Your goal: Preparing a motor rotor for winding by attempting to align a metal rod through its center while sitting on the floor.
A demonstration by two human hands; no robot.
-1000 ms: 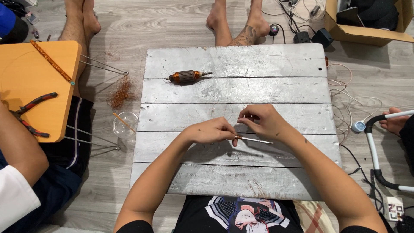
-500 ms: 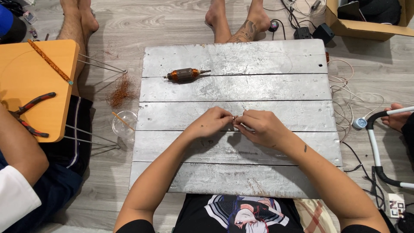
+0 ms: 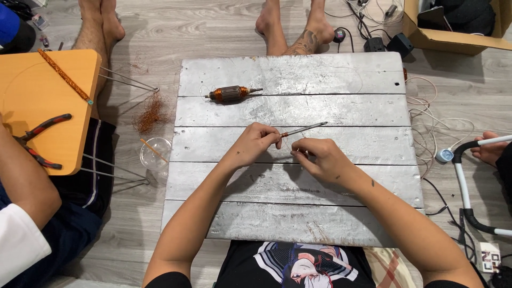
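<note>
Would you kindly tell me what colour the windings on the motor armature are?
Copper-orange on the motor armature, seen in the head view.

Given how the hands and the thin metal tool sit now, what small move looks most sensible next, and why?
Probably bring the right hand up to the thin metal rod. The left hand pinches its near end, so the far end sticks out unsupported over the grey plank table, while the right fingers sit just below it. The copper-wound motor armature lies untouched farther back.

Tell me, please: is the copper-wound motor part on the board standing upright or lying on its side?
Lying on its side. The motor part rests flat on the grey board, its shaft pointing sideways, apart from both hands.
</note>
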